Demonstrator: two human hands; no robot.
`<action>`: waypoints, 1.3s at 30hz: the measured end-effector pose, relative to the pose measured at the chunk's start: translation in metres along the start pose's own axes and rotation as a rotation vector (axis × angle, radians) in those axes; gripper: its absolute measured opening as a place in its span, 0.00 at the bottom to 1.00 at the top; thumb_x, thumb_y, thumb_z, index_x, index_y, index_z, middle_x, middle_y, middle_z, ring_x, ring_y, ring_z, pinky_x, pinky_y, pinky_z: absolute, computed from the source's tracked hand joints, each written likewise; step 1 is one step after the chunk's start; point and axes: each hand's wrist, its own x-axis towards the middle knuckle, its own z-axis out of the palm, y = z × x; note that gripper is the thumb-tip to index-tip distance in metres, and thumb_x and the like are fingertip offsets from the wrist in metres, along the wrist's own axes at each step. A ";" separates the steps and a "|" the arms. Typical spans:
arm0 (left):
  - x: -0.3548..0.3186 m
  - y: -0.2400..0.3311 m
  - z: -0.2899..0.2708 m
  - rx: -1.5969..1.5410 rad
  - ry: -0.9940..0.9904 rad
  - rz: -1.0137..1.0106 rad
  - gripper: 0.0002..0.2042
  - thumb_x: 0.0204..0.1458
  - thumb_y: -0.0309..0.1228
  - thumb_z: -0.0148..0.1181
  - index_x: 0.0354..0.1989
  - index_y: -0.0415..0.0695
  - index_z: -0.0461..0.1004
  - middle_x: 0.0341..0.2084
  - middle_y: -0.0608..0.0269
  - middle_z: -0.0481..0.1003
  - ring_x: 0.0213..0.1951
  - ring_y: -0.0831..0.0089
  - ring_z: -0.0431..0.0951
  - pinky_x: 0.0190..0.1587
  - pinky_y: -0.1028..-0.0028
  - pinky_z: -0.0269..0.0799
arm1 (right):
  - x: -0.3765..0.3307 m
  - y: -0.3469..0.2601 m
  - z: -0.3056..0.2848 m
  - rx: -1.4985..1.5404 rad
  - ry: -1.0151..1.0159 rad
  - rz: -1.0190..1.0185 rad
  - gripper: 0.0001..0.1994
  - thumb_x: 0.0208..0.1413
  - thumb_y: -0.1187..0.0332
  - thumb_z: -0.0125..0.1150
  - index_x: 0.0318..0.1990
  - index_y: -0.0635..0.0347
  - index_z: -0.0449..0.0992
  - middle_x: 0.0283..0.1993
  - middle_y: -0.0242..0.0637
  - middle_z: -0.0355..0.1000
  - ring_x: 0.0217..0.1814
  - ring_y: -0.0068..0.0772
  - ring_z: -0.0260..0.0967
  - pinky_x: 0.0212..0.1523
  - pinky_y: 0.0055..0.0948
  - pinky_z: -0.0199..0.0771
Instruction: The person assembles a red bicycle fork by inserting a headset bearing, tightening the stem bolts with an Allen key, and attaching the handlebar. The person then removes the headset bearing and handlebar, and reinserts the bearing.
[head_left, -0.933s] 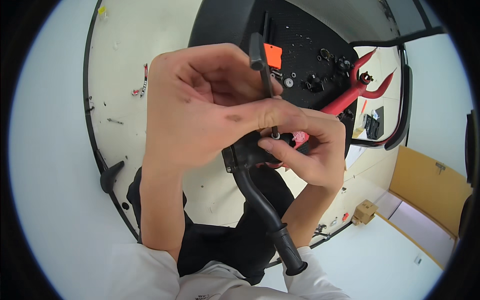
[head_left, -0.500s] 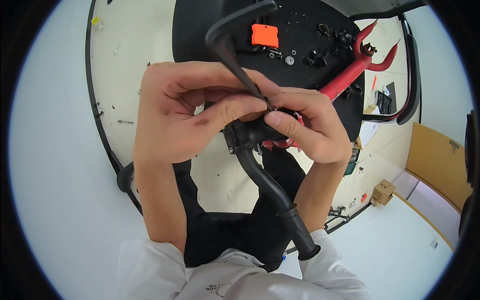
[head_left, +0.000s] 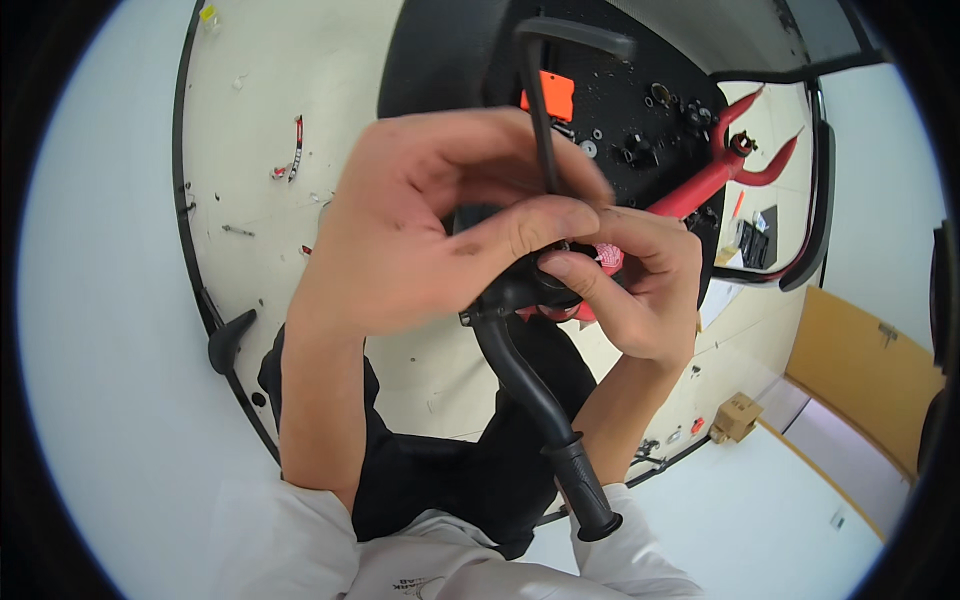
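Observation:
My left hand (head_left: 400, 240) is closed, pinching a black L-shaped hex key (head_left: 541, 110) between thumb and fingers. The key's bent arm points up and to the right, away from me. Beside it, my right hand (head_left: 650, 280) has thumb and forefinger pinched together at the top of a black stem clamp (head_left: 520, 290). What those fingers hold is hidden. From the clamp, a black handlebar (head_left: 530, 385) curves down toward me, ending in a ribbed grip (head_left: 585, 490). A red forked tube (head_left: 695, 182) extends behind my right hand.
A black padded surface (head_left: 430, 60) bears an orange block (head_left: 549, 97), a small round metal part (head_left: 588, 149) and several loose black parts. Scattered pieces and a black saddle-like part (head_left: 231, 340) lie on the left. A cardboard box (head_left: 737, 417) stands at lower right.
The hex key has swung to a steeper angle, its bent arm shifting right. My left hand has turned and moved right with it. My right hand still pinches near the clamp; the whole view has shifted.

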 end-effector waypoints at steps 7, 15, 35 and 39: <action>-0.005 0.004 -0.001 -0.061 0.004 -0.060 0.07 0.50 0.11 0.59 0.38 0.28 0.78 0.34 0.50 0.81 0.39 0.66 0.83 0.46 0.72 0.80 | -0.005 0.004 0.000 0.138 -0.044 0.024 0.08 0.51 0.79 0.63 0.39 0.73 0.78 0.30 0.43 0.77 0.28 0.29 0.73 0.30 0.24 0.69; 0.001 0.004 0.003 -0.002 0.132 -0.048 0.09 0.43 0.13 0.69 0.34 0.31 0.79 0.28 0.55 0.81 0.33 0.68 0.84 0.41 0.73 0.82 | 0.001 0.008 0.003 0.097 0.081 -0.050 0.11 0.39 0.79 0.73 0.31 0.73 0.78 0.32 0.44 0.79 0.31 0.26 0.75 0.33 0.21 0.71; -0.003 0.006 -0.001 -0.063 0.024 -0.010 0.09 0.44 0.06 0.59 0.34 0.28 0.78 0.33 0.47 0.81 0.39 0.63 0.83 0.45 0.71 0.82 | 0.000 0.018 -0.003 0.250 -0.106 -0.083 0.06 0.54 0.79 0.59 0.39 0.74 0.76 0.37 0.46 0.77 0.35 0.29 0.74 0.38 0.23 0.71; 0.000 0.011 0.001 0.106 0.087 0.014 0.09 0.40 0.08 0.66 0.30 0.29 0.77 0.30 0.50 0.81 0.32 0.65 0.84 0.37 0.73 0.83 | 0.000 0.012 0.002 0.258 -0.029 0.046 0.12 0.44 0.79 0.70 0.37 0.72 0.77 0.36 0.42 0.77 0.36 0.27 0.74 0.38 0.21 0.70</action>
